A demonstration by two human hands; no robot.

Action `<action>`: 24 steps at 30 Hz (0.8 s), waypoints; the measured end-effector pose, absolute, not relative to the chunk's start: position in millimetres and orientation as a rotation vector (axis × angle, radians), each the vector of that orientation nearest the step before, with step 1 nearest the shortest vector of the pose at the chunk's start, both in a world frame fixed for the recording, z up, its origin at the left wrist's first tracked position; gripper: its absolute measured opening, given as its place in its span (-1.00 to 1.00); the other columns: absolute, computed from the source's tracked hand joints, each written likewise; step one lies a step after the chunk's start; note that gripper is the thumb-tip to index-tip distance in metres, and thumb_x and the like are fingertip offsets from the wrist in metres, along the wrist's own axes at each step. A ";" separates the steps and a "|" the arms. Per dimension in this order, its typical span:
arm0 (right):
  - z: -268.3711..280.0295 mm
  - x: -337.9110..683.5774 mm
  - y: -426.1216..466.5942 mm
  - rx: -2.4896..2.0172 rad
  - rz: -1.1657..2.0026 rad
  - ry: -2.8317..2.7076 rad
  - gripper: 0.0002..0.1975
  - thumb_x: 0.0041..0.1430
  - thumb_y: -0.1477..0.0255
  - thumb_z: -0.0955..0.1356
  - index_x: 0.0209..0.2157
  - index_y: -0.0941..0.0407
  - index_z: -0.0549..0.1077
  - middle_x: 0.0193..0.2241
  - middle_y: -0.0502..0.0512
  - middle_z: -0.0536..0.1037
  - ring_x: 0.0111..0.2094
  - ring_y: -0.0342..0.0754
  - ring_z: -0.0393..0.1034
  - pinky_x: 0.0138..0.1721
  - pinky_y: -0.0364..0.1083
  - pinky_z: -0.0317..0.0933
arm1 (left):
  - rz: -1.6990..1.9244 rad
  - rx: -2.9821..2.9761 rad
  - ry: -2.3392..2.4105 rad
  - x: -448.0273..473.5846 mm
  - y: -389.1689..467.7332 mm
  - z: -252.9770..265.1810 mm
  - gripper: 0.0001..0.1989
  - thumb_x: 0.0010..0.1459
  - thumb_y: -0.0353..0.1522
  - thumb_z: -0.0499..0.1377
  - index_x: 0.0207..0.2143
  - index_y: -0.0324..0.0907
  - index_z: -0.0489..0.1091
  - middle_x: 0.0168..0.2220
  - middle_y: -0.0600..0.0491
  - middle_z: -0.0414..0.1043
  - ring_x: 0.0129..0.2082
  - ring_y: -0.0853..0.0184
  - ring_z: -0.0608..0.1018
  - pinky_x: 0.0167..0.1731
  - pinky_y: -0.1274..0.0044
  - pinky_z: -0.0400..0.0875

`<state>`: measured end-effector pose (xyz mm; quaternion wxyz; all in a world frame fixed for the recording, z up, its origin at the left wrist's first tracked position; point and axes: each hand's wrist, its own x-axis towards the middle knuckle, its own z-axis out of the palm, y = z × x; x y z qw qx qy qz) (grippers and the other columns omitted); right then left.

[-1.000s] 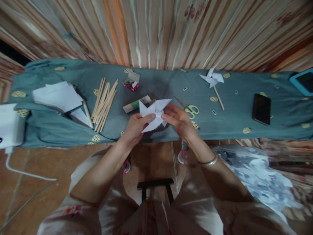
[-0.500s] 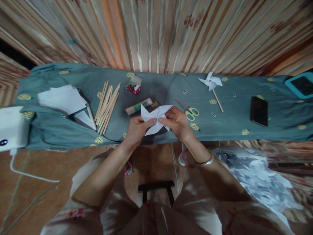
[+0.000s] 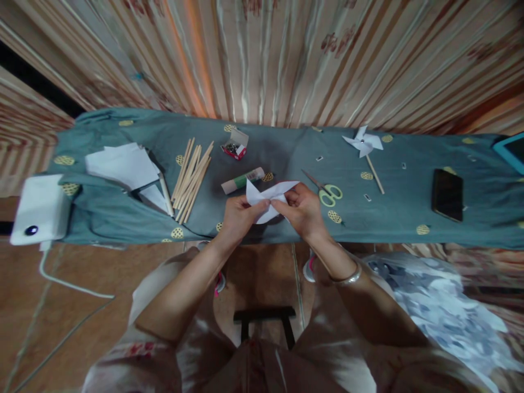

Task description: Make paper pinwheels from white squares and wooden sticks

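The left hand (image 3: 236, 219) and the right hand (image 3: 305, 214) come together at the near edge of the table, the thumbs almost meeting over a folded white paper pinwheel (image 3: 268, 215); each hand is narrowed in a pinch on the paper, one from the left and one from the right, with pointed blades standing up on the far side; the pinwheel is held above the green cloth (image 3: 282, 153), near its middle; just beyond it, to the left, lies a glue stick (image 3: 243, 181), and to the right, near the right hand, a pair of scissors (image 3: 322, 188) with light green handles; farther left are a bundle of wooden sticks (image 3: 193, 182) and a stack of white paper (image 3: 125, 166); a small red box (image 3: 234, 153), its flap raised, sits on the far side, left of centre; well to the right lies another pinwheel (image 3: 363, 144) fixed to a stick, and farther right a dark phone (image 3: 447, 195).
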<state>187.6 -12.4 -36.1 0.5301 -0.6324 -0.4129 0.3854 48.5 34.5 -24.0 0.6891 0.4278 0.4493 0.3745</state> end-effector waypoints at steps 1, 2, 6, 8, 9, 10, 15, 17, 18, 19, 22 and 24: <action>-36.0 187.5 -12.6 -1.527 0.901 -1.003 -0.64 -0.06 0.34 0.44 -0.19 0.09 0.39 -0.39 0.01 0.63 -0.37 -0.05 0.52 -0.31 -0.08 0.37 | 0.833 0.961 0.997 47.6 35.4 -24.7 -0.76 -0.32 -0.26 0.44 -0.58 -0.21 0.56 -0.59 0.11 0.50 -0.58 0.41 0.44 -0.53 0.58 0.32; -35.7 187.3 -13.0 -1.541 0.886 -1.016 -0.64 -0.06 0.35 0.44 -0.18 0.10 0.39 -0.38 0.02 0.64 -0.36 -0.05 0.53 -0.30 -0.08 0.38 | 0.829 0.965 0.986 46.5 36.3 -25.4 -0.75 -0.32 -0.26 0.44 -0.58 -0.22 0.56 -0.60 0.11 0.50 -0.59 0.42 0.44 -0.52 0.58 0.31; -32.6 186.4 -14.7 -1.574 0.859 -1.054 -0.64 -0.04 0.36 0.43 -0.16 0.10 0.40 -0.32 0.06 0.66 -0.32 -0.03 0.54 -0.27 -0.06 0.39 | 0.793 0.955 0.936 42.5 38.7 -27.2 -0.74 -0.31 -0.25 0.46 -0.57 -0.22 0.55 -0.59 0.10 0.50 -0.59 0.42 0.43 -0.53 0.59 0.31; -31.3 185.8 -15.1 -1.586 0.857 -1.070 -0.65 -0.03 0.37 0.43 -0.16 0.10 0.41 -0.30 0.08 0.66 -0.31 -0.03 0.54 -0.26 -0.06 0.39 | 0.769 0.936 0.932 41.1 39.3 -27.0 -0.73 -0.32 -0.25 0.46 -0.57 -0.22 0.56 -0.57 0.09 0.52 -0.58 0.41 0.44 -0.52 0.57 0.32; -31.0 185.5 -15.2 -1.591 0.858 -1.077 -0.65 -0.03 0.37 0.43 -0.16 0.11 0.41 -0.30 0.08 0.66 -0.31 -0.03 0.55 -0.26 -0.06 0.39 | 0.760 0.927 0.935 40.5 39.6 -26.8 -0.73 -0.32 -0.25 0.46 -0.56 -0.22 0.56 -0.57 0.08 0.52 -0.57 0.41 0.45 -0.52 0.57 0.33; -30.8 185.2 -15.1 -1.594 0.858 -1.083 -0.65 -0.03 0.38 0.43 -0.16 0.11 0.41 -0.30 0.08 0.67 -0.31 -0.03 0.55 -0.25 -0.06 0.39 | 0.753 0.918 0.938 40.1 39.8 -26.6 -0.73 -0.33 -0.25 0.46 -0.56 -0.22 0.57 -0.56 0.08 0.53 -0.57 0.41 0.45 -0.51 0.57 0.33; -31.5 184.0 -14.9 -1.587 0.855 -1.090 -0.64 -0.02 0.40 0.43 -0.13 0.11 0.41 -0.32 0.06 0.67 -0.30 -0.03 0.55 -0.26 -0.06 0.40 | 0.734 0.903 0.939 38.7 40.8 -26.7 -0.72 -0.35 -0.25 0.47 -0.56 -0.22 0.56 -0.56 0.08 0.53 -0.57 0.41 0.46 -0.51 0.57 0.33; -31.8 183.9 -14.9 -1.585 0.864 -1.081 -0.63 -0.03 0.40 0.44 -0.13 0.10 0.41 -0.32 0.05 0.67 -0.30 -0.03 0.55 -0.26 -0.06 0.40 | 0.735 0.896 0.937 38.1 41.0 -27.0 -0.72 -0.35 -0.25 0.47 -0.57 -0.22 0.57 -0.57 0.08 0.52 -0.58 0.41 0.45 -0.52 0.58 0.33; -31.9 184.0 -14.9 -1.583 0.872 -1.073 -0.63 -0.03 0.40 0.44 -0.13 0.10 0.40 -0.32 0.05 0.67 -0.30 -0.03 0.55 -0.26 -0.06 0.40 | 0.735 0.893 0.935 37.8 41.0 -27.2 -0.73 -0.35 -0.25 0.47 -0.57 -0.22 0.57 -0.57 0.08 0.52 -0.58 0.42 0.45 -0.52 0.58 0.33; -32.2 184.0 -14.8 -1.581 0.883 -1.064 -0.62 -0.04 0.40 0.44 -0.13 0.10 0.40 -0.31 0.06 0.67 -0.30 -0.03 0.55 -0.25 -0.06 0.40 | 0.735 0.892 0.932 37.6 41.0 -27.4 -0.73 -0.35 -0.26 0.47 -0.57 -0.22 0.57 -0.57 0.08 0.52 -0.58 0.42 0.45 -0.51 0.59 0.33; -33.0 184.0 -13.7 -1.559 0.921 -1.022 -0.61 -0.06 0.39 0.46 -0.15 0.10 0.40 -0.31 0.05 0.67 -0.30 -0.03 0.54 -0.24 -0.05 0.40 | 0.736 0.893 0.937 37.3 41.2 -27.5 -0.74 -0.34 -0.28 0.47 -0.56 -0.22 0.58 -0.56 0.09 0.53 -0.57 0.43 0.45 -0.50 0.59 0.34; -32.9 183.6 -12.1 -1.517 0.961 -0.984 -0.63 -0.09 0.37 0.47 -0.19 0.09 0.41 -0.34 0.04 0.66 -0.33 -0.03 0.54 -0.25 -0.05 0.40 | 0.740 0.898 0.950 37.5 41.3 -26.6 -0.75 -0.34 -0.29 0.47 -0.56 -0.22 0.57 -0.58 0.10 0.52 -0.58 0.43 0.45 -0.51 0.59 0.33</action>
